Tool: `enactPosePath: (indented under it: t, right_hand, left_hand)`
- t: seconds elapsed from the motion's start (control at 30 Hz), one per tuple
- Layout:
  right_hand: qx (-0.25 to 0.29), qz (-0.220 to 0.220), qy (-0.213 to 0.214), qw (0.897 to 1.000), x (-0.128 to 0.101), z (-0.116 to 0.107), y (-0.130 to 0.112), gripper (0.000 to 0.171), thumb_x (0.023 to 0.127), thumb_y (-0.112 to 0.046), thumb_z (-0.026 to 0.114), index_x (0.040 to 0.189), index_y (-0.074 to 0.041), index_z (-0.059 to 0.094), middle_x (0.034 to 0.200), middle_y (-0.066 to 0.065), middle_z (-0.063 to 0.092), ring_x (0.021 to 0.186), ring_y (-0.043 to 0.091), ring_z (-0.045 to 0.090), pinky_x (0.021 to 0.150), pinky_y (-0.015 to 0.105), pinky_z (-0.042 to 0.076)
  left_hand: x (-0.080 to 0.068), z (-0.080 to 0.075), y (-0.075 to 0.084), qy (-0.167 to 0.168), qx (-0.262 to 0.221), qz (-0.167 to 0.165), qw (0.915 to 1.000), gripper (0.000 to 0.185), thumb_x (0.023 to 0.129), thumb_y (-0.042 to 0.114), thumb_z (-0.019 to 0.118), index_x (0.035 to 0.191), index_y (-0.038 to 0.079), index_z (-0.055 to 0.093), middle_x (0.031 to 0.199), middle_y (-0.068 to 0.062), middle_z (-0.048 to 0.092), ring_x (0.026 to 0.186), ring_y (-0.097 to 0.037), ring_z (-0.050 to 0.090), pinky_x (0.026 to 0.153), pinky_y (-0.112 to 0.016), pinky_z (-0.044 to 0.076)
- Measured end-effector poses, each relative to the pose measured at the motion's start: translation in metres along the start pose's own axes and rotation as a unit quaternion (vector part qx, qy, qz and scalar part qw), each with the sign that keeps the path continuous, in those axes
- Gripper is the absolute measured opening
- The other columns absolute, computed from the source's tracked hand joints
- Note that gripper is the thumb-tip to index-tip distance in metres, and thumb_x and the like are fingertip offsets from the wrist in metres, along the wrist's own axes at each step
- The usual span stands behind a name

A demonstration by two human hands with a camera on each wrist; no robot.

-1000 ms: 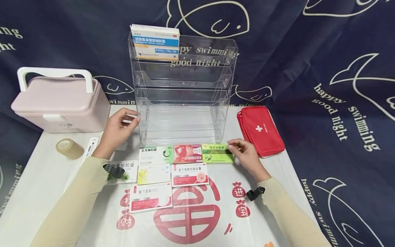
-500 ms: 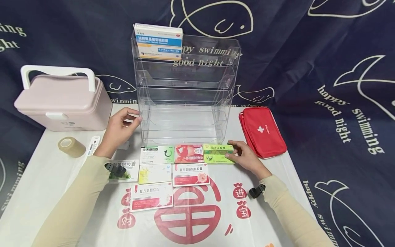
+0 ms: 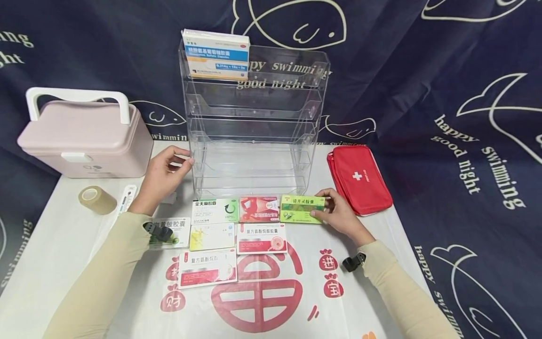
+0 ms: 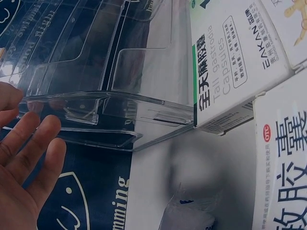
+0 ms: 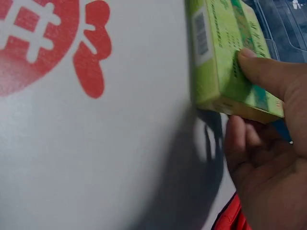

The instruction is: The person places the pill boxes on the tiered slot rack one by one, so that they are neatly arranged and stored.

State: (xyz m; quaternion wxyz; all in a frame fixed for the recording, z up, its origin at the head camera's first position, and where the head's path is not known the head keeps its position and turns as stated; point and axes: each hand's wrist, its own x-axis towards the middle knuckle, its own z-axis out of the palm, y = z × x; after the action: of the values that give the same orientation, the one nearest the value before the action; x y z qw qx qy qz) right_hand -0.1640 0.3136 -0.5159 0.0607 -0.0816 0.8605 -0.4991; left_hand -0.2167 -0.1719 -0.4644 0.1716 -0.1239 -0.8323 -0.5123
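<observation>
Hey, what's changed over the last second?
The right hand has gripped the green box and shifted it slightly right, away from the red box. The left hand stayed at the clear rack's side; the blue-and-white box stayed up top.

Head view: bright, even light, crisp at the centre; the sleeves (image 3: 97, 282) stretch toward the lower corners.
Rack (image 3: 254, 160): thin pale glints along its clear edges.
Front box (image 3: 203, 270): glare wipes out part of the lettering.
Left wrist view: dimmer, bluish; soft shadow on the table (image 4: 148, 179).
Right wrist view: dim, greyish; broad, soft-edged shadow spreads from below the green box (image 5: 220, 72) and right hand (image 5: 278, 167).
</observation>
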Motion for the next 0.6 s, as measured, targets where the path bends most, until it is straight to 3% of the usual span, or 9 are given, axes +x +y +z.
enactPosePath:
  t: [0.23,0.4,0.6]
  right_hand:
    - [0.013,-0.081,0.056,0.995,-0.012,0.006,-0.027,0.041,0.083,0.012,0.077,0.119,0.012,0.056,0.098,0.023,0.059,0.071,0.030,0.049,0.056,0.024,0.043]
    - [0.023,-0.121,0.063,0.990,-0.015,0.004,-0.027,0.035,0.084,0.014,0.075,0.117,0.010,0.063,0.106,0.023,0.062,0.077,0.030,0.053,0.063,0.025,0.047]
    - [0.028,-0.133,0.062,0.989,-0.014,0.001,-0.022,0.033,0.084,0.014,0.075,0.115,0.009,0.066,0.112,0.024,0.063,0.084,0.026,0.056,0.069,0.024,0.050]
  left_hand:
    - [0.000,0.000,0.000,-0.003,0.000,-0.001,1.0000,0.018,0.096,0.013,0.071,0.110,0.002,0.068,0.102,-0.012,0.072,0.080,0.000,0.062,0.073,-0.016,0.048]
    - [0.000,0.000,0.000,-0.005,-0.003,0.000,1.0000,0.018,0.096,0.012,0.071,0.111,0.002,0.068,0.103,-0.012,0.072,0.082,0.000,0.062,0.073,-0.016,0.048]
    - [0.001,0.000,0.000,-0.003,-0.007,0.001,1.0000,0.018,0.096,0.011,0.071,0.110,0.000,0.068,0.100,-0.014,0.072,0.082,0.000,0.062,0.072,-0.016,0.049]
